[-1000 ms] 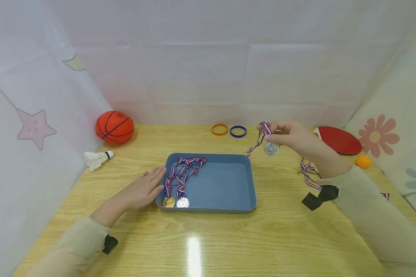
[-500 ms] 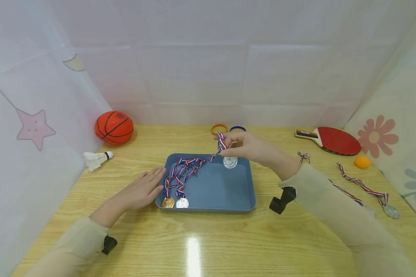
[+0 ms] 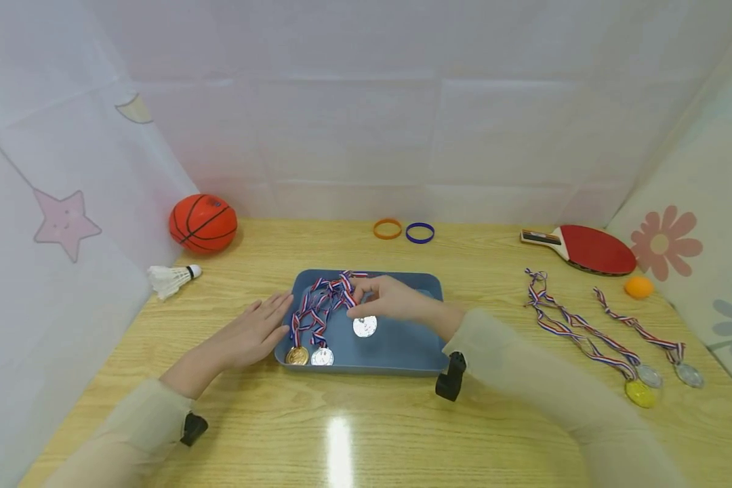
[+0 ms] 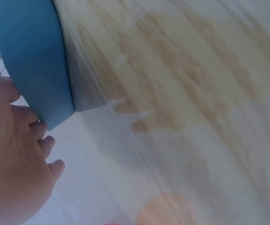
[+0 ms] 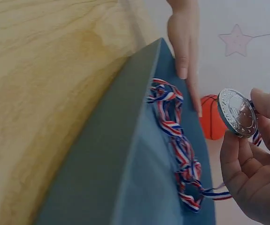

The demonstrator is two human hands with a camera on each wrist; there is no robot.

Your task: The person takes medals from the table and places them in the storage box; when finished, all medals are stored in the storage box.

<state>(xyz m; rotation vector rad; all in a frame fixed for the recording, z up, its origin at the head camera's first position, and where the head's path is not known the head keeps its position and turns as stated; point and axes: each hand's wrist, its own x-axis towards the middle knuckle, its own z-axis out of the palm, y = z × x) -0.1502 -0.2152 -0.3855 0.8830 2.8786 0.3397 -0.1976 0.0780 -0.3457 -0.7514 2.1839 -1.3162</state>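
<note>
Right hand (image 3: 396,299) pinches silver medal (image 3: 364,327) by ribbon (image 3: 346,291) — likely surer than slick metal — straight-fingered left hand (image 3: 244,337) touching tray (image 3: 372,371) at nine o'clock.

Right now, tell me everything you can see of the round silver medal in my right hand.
The round silver medal looks like shiny metal, with a raised pattern too small to make out. It is on a red, white and blue striped ribbon, pinched near the disc by your right hand. The disc is tilted, held over the rectangular blue-grey tray. The ribbon reaches toward the tangled striped ribbons in the tray; whether they touch is unclear.
</note>
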